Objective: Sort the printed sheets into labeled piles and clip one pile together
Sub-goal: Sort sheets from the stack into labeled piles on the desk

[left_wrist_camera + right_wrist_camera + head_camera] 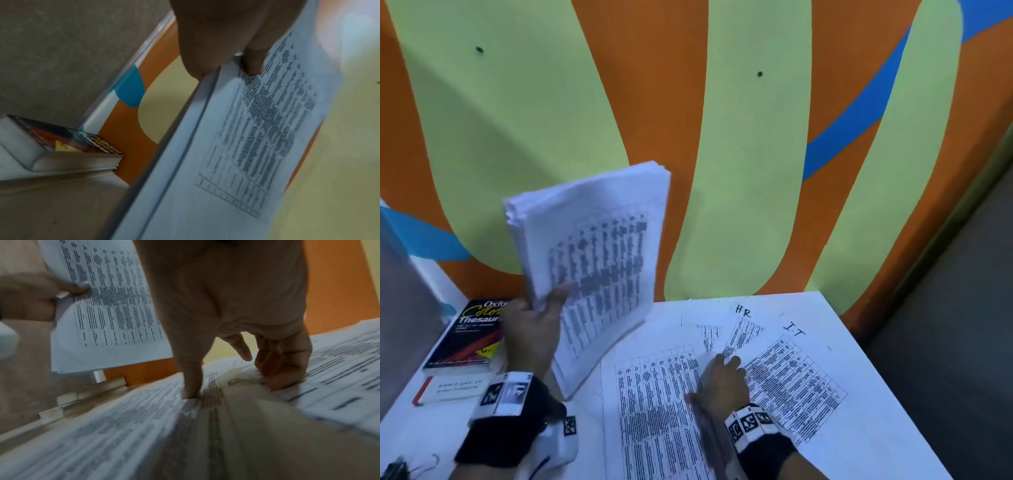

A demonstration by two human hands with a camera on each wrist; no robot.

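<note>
left hand pinches thick stack of white printed sheets at near edge, raised off white counter | right hand fingers flat on single printed sheet beneath | paper light, floppy, slippery: fans; grip whole edge

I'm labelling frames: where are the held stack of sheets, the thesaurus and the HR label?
stack of sheets [599, 260], head view, printed top page.
thesaurus [469, 334], head view, front cover.
HR label [743, 310], head view, handwritten letters.
</note>
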